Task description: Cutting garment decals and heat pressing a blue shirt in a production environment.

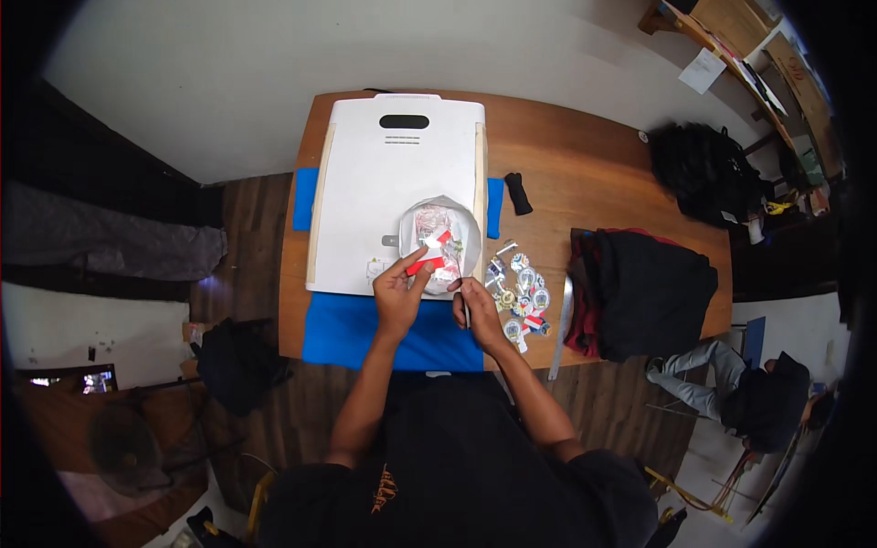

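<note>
A small red-and-white piece (427, 266) is pinched between the thumb and fingers of my left hand (399, 296), over a round white container (474, 229). That container holds printed scraps (433, 218) and clear film. My right hand (479, 308) grips a slim tool (468, 316) at the container's near right edge; its kind is hard to make out. Beneath the container is a large white machine casing (384, 185), with a dark handle slot at its far end. To the right of my right hand lies a pile of printed round stickers or patches (524, 288).
Blue cloth (390, 335) shows under the casing on the wooden table (562, 178). A metal ruler (562, 329) lies beside folded dark clothing (651, 294). A black rolled item (519, 193) and black backpack (706, 171) are farther off. Another person (760, 397) sits at the right.
</note>
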The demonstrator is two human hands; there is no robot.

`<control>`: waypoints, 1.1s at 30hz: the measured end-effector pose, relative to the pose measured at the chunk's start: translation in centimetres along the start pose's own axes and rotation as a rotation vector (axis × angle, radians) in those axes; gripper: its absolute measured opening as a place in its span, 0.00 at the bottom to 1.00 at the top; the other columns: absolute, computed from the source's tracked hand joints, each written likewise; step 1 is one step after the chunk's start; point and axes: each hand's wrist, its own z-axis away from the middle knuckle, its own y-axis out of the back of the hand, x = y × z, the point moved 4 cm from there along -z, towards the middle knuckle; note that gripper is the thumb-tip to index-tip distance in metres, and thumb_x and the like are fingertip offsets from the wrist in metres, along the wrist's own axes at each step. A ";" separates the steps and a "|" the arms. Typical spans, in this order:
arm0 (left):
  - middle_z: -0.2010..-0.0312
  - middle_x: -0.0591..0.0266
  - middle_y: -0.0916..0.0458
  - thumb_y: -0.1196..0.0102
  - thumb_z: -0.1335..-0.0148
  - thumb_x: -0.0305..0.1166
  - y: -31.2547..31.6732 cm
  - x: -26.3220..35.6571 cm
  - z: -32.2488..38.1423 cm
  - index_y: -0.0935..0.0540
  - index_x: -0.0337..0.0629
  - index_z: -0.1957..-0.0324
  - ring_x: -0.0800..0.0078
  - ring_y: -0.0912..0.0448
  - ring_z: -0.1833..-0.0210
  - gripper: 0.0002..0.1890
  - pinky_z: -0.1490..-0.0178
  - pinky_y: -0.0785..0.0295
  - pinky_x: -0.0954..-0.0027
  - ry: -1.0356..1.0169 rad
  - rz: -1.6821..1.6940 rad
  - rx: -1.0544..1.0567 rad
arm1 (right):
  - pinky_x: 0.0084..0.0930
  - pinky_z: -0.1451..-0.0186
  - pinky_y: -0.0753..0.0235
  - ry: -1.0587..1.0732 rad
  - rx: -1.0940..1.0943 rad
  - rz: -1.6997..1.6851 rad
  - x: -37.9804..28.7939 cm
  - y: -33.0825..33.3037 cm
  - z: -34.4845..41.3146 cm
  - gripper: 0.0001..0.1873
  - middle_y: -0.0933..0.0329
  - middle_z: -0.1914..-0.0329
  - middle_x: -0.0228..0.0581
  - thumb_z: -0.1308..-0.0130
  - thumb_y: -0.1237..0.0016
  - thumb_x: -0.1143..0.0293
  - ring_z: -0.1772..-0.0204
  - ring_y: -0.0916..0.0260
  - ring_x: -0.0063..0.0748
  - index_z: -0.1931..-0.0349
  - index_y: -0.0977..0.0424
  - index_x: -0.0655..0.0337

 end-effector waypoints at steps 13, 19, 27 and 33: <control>0.56 0.56 0.18 0.43 0.35 0.18 -0.6 1.0 -0.7 0.22 0.27 0.44 0.79 0.22 0.53 0.17 0.47 0.28 0.77 -0.059 -0.014 -0.064 | 0.16 0.79 0.44 0.047 0.028 -0.050 -0.7 -1.3 0.2 0.20 0.45 0.84 0.27 0.19 0.74 0.56 0.83 0.49 0.16 0.52 0.33 0.63; 0.57 0.56 0.17 0.42 0.36 0.19 -0.4 1.4 -1.1 0.22 0.27 0.44 0.79 0.21 0.55 0.18 0.48 0.26 0.77 -0.094 -0.020 -0.073 | 0.15 0.81 0.48 0.097 -0.002 -0.059 -0.7 -2.1 0.5 0.20 0.47 0.84 0.25 0.19 0.74 0.55 0.85 0.53 0.15 0.54 0.33 0.62; 0.57 0.55 0.17 0.41 0.37 0.18 -0.6 1.8 -1.6 0.23 0.26 0.44 0.79 0.21 0.55 0.19 0.48 0.26 0.78 -0.103 -0.023 -0.077 | 0.16 0.81 0.49 0.122 0.001 -0.058 -1.3 -2.7 0.2 0.20 0.47 0.85 0.26 0.20 0.73 0.53 0.84 0.54 0.15 0.57 0.34 0.61; 0.53 0.53 0.18 0.40 0.38 0.17 -0.7 1.6 -2.1 0.22 0.26 0.44 0.77 0.22 0.51 0.19 0.44 0.27 0.76 -0.057 0.007 -0.094 | 0.15 0.82 0.49 0.140 0.016 -0.070 -1.1 -2.4 -0.1 0.21 0.47 0.85 0.25 0.20 0.73 0.53 0.84 0.53 0.14 0.58 0.34 0.61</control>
